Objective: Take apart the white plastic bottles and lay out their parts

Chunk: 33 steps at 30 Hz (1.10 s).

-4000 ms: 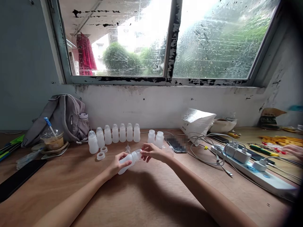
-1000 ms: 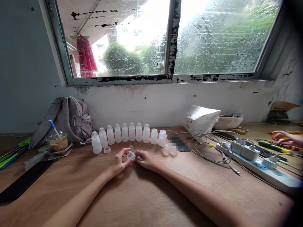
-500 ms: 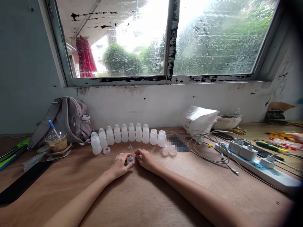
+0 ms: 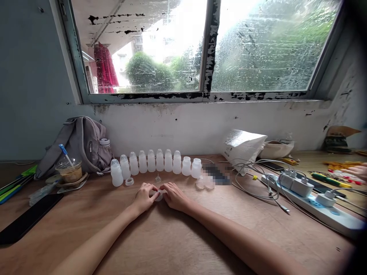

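Both hands meet at the middle of the table around a small translucent bottle collar (image 4: 158, 196). My left hand (image 4: 145, 197) grips it from the left with thumb and fingers closed. My right hand (image 4: 173, 195) has its fingers closed on it from the right; the fingers partly hide the piece. Just beyond them a clear bottle nipple (image 4: 158, 178) stands on the table. Another collar ring (image 4: 129, 181) lies farther left. Behind is a curved row of frosted baby bottles, several with domed tops (image 4: 159, 160); two at the right end are open-necked (image 4: 196, 168). Clear dome caps (image 4: 209, 183) lie to the right.
On the left are a grey backpack (image 4: 83, 147), an iced drink cup (image 4: 70, 170) and a black flat slab (image 4: 30, 217). Tangled cables (image 4: 252, 183), a white power strip (image 4: 312, 204) and a white bag (image 4: 243, 147) occupy the right. Another person's hand (image 4: 359, 170) shows at the right edge.
My right hand has moved left and closed onto the collar, which my left hand was holding alone before. The bottles have stayed in place.
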Tool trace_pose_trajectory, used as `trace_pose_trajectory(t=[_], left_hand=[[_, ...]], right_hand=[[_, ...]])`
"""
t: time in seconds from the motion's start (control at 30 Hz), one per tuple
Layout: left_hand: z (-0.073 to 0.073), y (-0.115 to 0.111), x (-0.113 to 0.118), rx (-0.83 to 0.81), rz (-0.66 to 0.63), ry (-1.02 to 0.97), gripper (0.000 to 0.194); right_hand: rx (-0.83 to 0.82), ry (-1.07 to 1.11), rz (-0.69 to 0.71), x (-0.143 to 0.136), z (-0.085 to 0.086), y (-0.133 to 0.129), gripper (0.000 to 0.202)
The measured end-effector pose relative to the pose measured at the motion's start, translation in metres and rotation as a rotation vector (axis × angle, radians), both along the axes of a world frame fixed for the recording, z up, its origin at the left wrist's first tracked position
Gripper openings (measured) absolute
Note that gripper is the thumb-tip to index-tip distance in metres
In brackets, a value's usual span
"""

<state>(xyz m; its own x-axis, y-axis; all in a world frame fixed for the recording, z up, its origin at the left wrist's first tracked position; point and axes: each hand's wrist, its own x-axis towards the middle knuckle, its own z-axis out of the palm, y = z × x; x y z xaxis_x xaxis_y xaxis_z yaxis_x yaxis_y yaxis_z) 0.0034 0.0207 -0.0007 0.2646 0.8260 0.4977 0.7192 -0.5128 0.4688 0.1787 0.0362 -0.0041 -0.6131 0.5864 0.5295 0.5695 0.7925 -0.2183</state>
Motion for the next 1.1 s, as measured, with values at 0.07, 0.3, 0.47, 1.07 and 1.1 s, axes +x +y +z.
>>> trace_pose_trajectory(t=[0.07, 0.3, 0.47, 1.07, 1.1], left_hand=[[0.002, -0.001, 0.0, -0.018, -0.002, -0.034, 0.017], [0.005, -0.005, 0.006, -0.295, -0.133, -0.422, 0.028], [-0.005, -0.005, 0.014, -0.413, -0.125, -0.581, 0.034], [-0.002, -0.006, 0.02, -0.52, -0.304, -0.499, 0.028], [-0.001, -0.007, 0.02, -0.518, -0.304, -0.499, 0.029]], right_hand=[[-0.003, 0.001, 0.011, 0.001, 0.002, -0.001, 0.032], [0.003, 0.074, 0.101, 0.003, 0.001, -0.002, 0.037], [0.032, 0.169, -0.002, 0.001, -0.006, 0.003, 0.019], [-0.224, 0.292, -0.209, 0.001, -0.007, 0.015, 0.029], [-0.222, 0.291, -0.208, 0.001, -0.007, 0.015, 0.028]])
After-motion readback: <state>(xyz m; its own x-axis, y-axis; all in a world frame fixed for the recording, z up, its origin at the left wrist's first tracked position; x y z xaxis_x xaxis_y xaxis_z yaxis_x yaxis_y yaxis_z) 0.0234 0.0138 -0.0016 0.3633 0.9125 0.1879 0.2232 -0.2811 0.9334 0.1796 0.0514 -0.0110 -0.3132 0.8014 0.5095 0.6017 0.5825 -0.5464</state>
